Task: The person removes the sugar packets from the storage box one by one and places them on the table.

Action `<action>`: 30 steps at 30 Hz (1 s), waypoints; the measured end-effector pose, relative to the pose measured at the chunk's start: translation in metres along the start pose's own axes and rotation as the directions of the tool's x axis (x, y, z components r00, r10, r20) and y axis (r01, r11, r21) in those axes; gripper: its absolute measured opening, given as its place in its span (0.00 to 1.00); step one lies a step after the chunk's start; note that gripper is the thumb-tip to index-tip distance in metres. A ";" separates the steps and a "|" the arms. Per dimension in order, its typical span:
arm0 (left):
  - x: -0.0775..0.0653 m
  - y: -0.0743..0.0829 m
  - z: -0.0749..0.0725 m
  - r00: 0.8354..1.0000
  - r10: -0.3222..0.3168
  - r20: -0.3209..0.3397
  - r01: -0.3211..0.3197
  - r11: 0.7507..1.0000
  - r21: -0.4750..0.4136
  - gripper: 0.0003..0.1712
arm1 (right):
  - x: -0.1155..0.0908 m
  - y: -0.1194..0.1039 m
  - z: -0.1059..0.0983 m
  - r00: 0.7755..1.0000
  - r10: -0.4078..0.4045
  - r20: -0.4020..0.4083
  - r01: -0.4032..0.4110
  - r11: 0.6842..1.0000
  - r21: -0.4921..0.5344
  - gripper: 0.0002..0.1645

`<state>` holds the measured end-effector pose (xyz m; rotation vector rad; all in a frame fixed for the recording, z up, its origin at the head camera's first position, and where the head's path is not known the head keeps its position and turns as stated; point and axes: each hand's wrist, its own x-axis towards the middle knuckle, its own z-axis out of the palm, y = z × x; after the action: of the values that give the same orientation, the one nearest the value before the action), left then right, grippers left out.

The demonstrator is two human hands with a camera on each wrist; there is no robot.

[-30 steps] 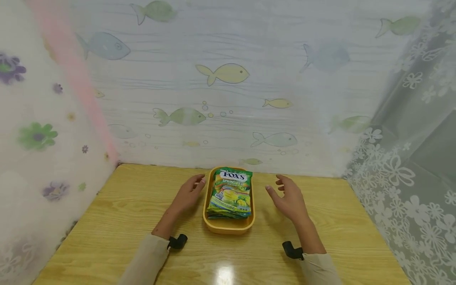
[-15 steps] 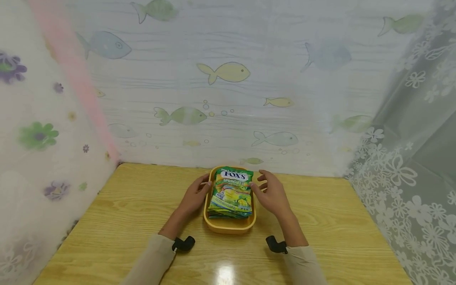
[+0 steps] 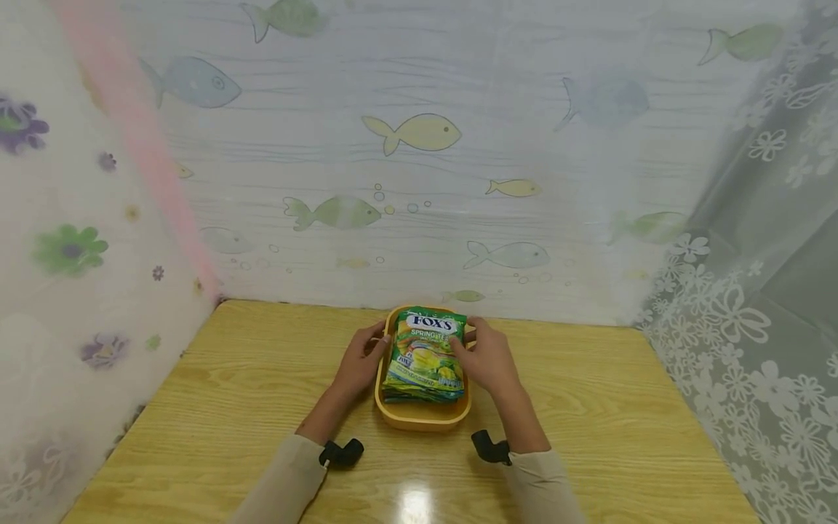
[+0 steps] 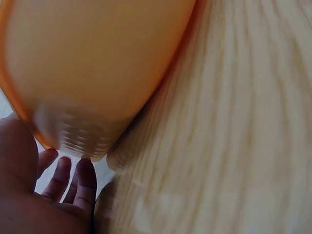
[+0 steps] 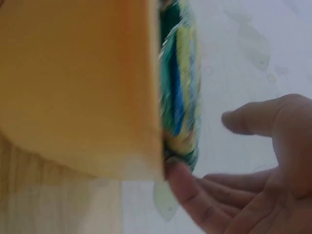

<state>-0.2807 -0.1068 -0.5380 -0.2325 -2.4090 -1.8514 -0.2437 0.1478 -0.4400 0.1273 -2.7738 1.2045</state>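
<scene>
A yellow-orange plastic tray [image 3: 422, 421] stands on the table and holds a stack of green candy bags [image 3: 425, 356]; the top one reads FOX'S Spring Tea. My left hand [image 3: 358, 362] is at the tray's left side, thumb over the rim and fingertips against the outer wall, as the left wrist view shows. On the opposite side my right hand [image 3: 487, 356] reaches over the rim at the stack's upper right. In the right wrist view a fingertip [image 5: 181, 178] touches the bags' edge, while the thumb [image 5: 243, 117] stands apart above them.
Light wood-grain table [image 3: 589, 407] lies under the tray. Behind it rises a white curtain with fish prints [image 3: 419, 218], and a grey floral curtain [image 3: 733, 349] hangs at the right. Each wrist carries a black camera mount [image 3: 343, 453].
My right hand has come left from beside the tray to the candy bags. The left hand has moved slightly right onto the tray's rim. Tray and bags stay in place.
</scene>
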 end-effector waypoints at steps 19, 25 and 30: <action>-0.005 0.005 0.003 0.999 0.001 -0.035 0.000 1.000 0.029 0.29 | -0.004 -0.017 0.010 0.996 0.089 0.009 -0.089 0.992 0.092 0.34; -0.004 0.005 0.002 0.999 -0.002 -0.034 0.003 1.000 0.027 0.28 | -0.004 -0.016 0.011 0.987 0.158 0.016 -0.159 0.977 0.139 0.41; -0.003 0.002 -0.001 1.000 -0.006 -0.027 0.007 1.000 0.026 0.28 | -0.002 -0.016 0.013 0.983 0.186 -0.005 -0.181 0.962 0.203 0.39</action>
<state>-0.2776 -0.1074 -0.5362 -0.1971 -2.4176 -1.8120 -0.2408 0.1275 -0.4372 -0.1300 -2.6846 1.5205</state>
